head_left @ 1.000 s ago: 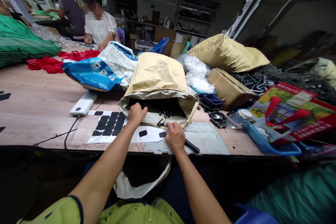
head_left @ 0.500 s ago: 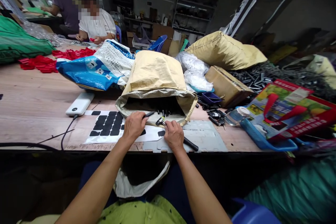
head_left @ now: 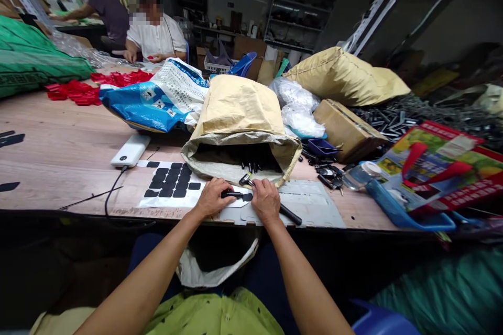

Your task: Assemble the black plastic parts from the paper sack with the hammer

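Black tubular part (head_left: 233, 194) sits held in the left fingers (head_left: 222, 186), while the right fingers (head_left: 261, 189) grip a hammer (head_left: 291, 214) near its head, probably for control, open sack (head_left: 241, 107) just beyond.

Short black tube (head_left: 232, 194), nearly level, just beside a slanting, black-handled hammer (head_left: 291, 214)

The person wears a loose yellow-green top (head_left: 214, 316), creased and speckled with small dark marks. Just beyond it, dark blue trousers (head_left: 143, 250) show at left and right, dim in shadow. Left hand (head_left: 214, 198), right hand (head_left: 266, 201) and both forearms (head_left: 157, 261) are bare, narrowing toward the wrists.
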Motion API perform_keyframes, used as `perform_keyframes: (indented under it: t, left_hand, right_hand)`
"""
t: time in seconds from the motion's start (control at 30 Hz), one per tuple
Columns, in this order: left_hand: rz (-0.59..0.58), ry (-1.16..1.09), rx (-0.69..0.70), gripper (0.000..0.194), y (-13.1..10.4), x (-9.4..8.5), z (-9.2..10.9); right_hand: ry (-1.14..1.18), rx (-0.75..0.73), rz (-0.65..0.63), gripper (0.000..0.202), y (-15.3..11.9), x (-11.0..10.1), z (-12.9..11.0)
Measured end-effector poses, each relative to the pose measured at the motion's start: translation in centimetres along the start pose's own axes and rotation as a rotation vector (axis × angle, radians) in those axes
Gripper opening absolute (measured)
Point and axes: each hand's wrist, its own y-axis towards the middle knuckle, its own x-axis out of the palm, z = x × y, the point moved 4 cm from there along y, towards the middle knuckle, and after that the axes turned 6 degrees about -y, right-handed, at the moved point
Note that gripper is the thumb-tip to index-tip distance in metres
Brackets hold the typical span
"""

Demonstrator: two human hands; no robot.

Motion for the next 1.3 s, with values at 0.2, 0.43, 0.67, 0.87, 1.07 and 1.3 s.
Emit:
perform_keyframes:
  t: [0.2, 0.43, 0.67, 0.87, 1.07, 1.3]
  left_hand:
    - [-0.012, -0.039, -0.031, 0.02, -0.2, -0.5, 0.3]
    - [-0.004, -0.044, -0.027, 0.023, -0.2, -0.3, 0.0]
    - [-0.003, -0.044, -0.031, 0.023, -0.2, -0.2, -0.1]
    - [-0.016, -0.045, -0.052, 0.023, -0.2, -0.3, 0.0]
    - [0.002, -0.064, -0.053, 0.019, -0.2, -0.5, 0.1]
    - [0.022, -0.126, -0.064, 0.018, -0.2, -0.7, 0.0]
  right_hand:
    - [0.222, 0.019, 0.019, 0.028, 0.4, -2.2, 0.2]
    - [0.459, -0.027, 0.095, 0.033, -2.4, -5.1, -1.2]
    - [0.438, -0.017, 0.011, 0.03, -2.9, -4.3, -2.2]
    - [0.371, -0.096, -0.011, 0.03, -2.7, -4.4, -3.7]
    - [0.329, -0.06, -0.007, 0.029, -1.5, -3.9, -2.9]
    - [0.178, -0.014, 0.022, 0.024, 1.2, -1.3, -0.6]
